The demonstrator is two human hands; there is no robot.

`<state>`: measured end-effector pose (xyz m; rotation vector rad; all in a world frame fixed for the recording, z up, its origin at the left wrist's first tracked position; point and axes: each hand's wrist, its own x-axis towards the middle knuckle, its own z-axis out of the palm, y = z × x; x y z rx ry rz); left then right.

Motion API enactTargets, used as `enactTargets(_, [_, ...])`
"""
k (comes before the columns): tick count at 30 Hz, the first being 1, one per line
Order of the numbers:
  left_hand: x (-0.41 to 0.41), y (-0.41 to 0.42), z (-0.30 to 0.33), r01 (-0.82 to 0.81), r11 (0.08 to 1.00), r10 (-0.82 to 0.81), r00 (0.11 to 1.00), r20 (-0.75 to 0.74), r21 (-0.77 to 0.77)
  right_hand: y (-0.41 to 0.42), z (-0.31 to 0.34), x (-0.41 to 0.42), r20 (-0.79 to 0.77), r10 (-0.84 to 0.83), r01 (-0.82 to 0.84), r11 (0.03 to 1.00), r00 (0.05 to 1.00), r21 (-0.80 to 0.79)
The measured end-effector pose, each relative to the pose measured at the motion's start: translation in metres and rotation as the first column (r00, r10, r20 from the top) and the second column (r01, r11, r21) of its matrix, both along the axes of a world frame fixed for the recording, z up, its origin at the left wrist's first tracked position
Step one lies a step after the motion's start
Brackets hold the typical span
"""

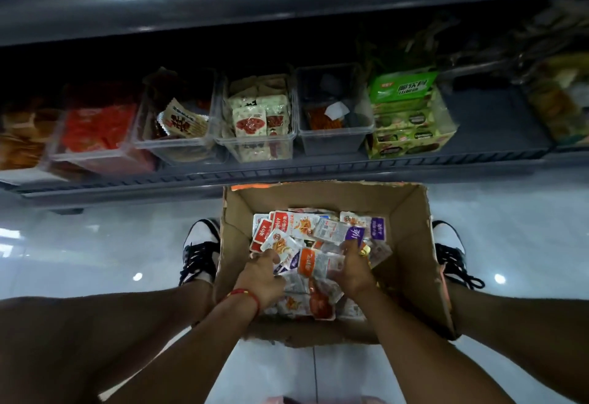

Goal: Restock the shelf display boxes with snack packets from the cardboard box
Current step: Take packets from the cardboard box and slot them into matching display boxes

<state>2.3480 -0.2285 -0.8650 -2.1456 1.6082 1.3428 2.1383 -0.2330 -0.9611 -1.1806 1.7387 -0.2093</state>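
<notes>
An open cardboard box stands on the floor between my feet, filled with several small snack packets in red, orange, white and purple. My left hand, with a red string at the wrist, is down in the pile with fingers curled into the packets. My right hand is also in the pile, fingers closed around a bunch of orange and white packets. Above, on the lowest shelf, stands a row of clear display boxes; one is nearly empty.
The dark shelf rail runs across just beyond the cardboard box. Other clear display boxes hold red packs, brown-lettered packs and cream packs. A green carton stands to the right. My sneakers flank the box on the glossy floor.
</notes>
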Motion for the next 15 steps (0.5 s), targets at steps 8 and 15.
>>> enactTargets(8, [-0.036, -0.008, 0.024, -0.004, 1.000, 0.004, 0.994, -0.114, -0.004, 0.004, 0.053, -0.028, 0.316, -0.303, 0.205, 0.929, 0.899, 0.307])
enactTargets(15, [-0.065, -0.020, 0.058, -0.346, 0.895, 0.438, 0.802, -0.406, 0.283, -0.001, 0.127, -0.030, 0.238, 0.018, 0.023, 0.985, 0.971, -0.169])
